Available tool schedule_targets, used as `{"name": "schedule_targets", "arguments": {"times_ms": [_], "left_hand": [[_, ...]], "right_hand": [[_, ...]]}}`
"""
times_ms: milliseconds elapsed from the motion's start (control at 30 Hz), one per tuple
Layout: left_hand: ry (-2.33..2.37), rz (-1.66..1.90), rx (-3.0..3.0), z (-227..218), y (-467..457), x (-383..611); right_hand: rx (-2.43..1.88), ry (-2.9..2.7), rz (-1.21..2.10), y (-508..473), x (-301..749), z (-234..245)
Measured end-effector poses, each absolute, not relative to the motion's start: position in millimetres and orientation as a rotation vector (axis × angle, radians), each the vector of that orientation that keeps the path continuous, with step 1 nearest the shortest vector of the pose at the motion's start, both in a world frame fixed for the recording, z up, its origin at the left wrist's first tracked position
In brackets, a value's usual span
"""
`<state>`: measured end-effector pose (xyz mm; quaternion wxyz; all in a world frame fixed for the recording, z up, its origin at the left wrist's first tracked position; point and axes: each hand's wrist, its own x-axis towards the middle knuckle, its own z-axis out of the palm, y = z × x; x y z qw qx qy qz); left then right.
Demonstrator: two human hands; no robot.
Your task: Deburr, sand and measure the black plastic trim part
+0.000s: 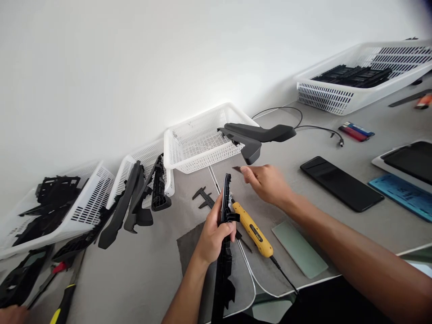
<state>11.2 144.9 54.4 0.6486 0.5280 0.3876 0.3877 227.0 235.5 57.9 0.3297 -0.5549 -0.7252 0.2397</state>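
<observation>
My left hand (216, 229) is closed around a long black plastic trim part (225, 252), which stands tilted upright with its ribbed, clipped side showing. Just right of that part's upper end, my right hand (266, 182) pinches a small thin blade (237, 169); its dark tip pokes out to the left, apart from the trim part. A yellow corded hand tool (253, 228) lies on the table between my hands. Partly hidden behind my left hand is a dark caliper (204, 197). A dark grey mat (189, 245) lies beneath my left wrist.
White baskets (202, 164) line the wall, with black plastic parts (259, 132) in or across several of them. On the right lie a frosted glass plate (299, 249), a black phone (340, 183) and a blue phone-shaped item (405, 193). Another person's hand (13, 314) shows at lower left near screwdrivers (64, 303).
</observation>
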Motion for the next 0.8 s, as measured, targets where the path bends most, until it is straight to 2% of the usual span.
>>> {"name": "schedule_targets", "arguments": {"times_ms": [233,467,667,800], "left_hand": [[0.943,1.089,1.143,54.8,151.4,12.0],[1.09,1.233,1.041,51.8,158.6,10.9],[1.114,1.284,0.982,44.3,164.3,6.2],[1.08,1.253,0.921,45.9,163.1,8.8]], "right_hand": [[-1.19,-1.633,0.889,237.9,229.9,58.3],[-1.041,-1.94,0.868,237.2,213.5,38.4],[-1.225,-1.843,0.773,237.6,216.6,39.6],[-1.27,-1.709,0.827,237.3,218.2,40.9]]}}
